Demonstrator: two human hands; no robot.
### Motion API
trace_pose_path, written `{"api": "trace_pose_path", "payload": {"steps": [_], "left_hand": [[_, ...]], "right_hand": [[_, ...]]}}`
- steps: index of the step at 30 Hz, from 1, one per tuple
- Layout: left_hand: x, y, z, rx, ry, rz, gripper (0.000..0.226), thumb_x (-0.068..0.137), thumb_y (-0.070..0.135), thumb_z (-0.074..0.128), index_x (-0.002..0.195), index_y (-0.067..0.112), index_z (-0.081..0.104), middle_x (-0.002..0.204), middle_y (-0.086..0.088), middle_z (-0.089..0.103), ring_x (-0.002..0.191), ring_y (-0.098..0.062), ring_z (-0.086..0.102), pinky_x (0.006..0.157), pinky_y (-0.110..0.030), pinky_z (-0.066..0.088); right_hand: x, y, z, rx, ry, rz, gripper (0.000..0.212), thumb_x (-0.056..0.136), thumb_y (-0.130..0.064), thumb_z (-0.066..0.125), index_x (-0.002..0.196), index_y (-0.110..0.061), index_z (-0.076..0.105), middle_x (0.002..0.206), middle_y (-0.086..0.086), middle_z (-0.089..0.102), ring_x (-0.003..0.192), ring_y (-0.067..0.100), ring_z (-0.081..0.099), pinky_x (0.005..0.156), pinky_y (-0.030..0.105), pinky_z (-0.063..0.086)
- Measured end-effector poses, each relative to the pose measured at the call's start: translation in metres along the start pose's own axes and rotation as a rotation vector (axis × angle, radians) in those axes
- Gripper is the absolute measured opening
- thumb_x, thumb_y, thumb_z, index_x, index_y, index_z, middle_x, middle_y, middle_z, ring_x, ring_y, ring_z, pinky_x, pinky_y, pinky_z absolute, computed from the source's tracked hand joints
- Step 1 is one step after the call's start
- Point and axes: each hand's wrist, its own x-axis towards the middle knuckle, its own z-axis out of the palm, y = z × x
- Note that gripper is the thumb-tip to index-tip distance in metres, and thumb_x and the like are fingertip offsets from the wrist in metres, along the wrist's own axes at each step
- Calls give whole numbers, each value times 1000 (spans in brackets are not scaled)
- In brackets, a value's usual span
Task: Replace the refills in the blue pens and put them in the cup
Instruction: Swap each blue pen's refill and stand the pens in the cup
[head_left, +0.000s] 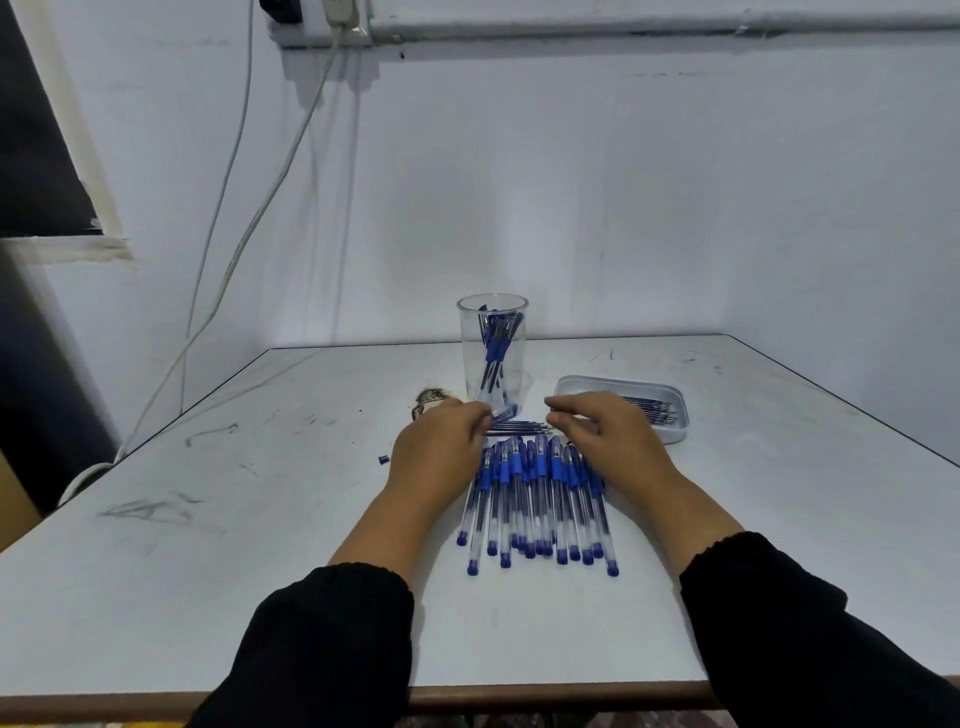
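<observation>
Left hand pinching a pen by cup, right hand fingers curled, grip unclear, pens in row on bench btwn wrists, cup w/ pens behind, refills near fingertips, tray at right.

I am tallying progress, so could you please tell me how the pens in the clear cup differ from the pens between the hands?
The pens in the cup stand on end, leaning inside the clear cup; the pens on the table lie flat, side by side. The cup holds few pens; the table row has many more. Both sets have clear barrels with blue parts.
</observation>
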Motion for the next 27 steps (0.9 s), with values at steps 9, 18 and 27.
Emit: {"api": "trace_pose_path", "payload": {"steps": [9, 18, 27], "left_hand": [[14, 6, 14, 70, 33, 237, 29, 96, 38, 47, 119, 28, 63, 95, 2, 66, 91, -18, 57, 74, -32, 44], [13, 5, 4, 198, 85, 283, 29, 96, 49, 41, 107, 38, 65, 72, 5, 66, 67, -16, 59, 52, -24, 39], [9, -9, 0, 112, 4, 137, 36, 96, 54, 35, 118, 40, 60, 90, 9, 68, 82, -12, 60, 62, -27, 46]], "right_hand": [[11, -5, 10, 42, 28, -56, 15, 88, -23, 69, 101, -23, 75, 96, -3, 67, 95, 8, 57, 81, 13, 40], [16, -4, 11, 157, 61, -57, 11, 84, -19, 73, 90, -27, 76, 92, -5, 70, 92, 7, 62, 85, 26, 49], [17, 11, -9, 79, 41, 40, 8, 86, -17, 70, 91, -20, 76, 85, -14, 63, 87, 4, 59, 78, 23, 42]]}}
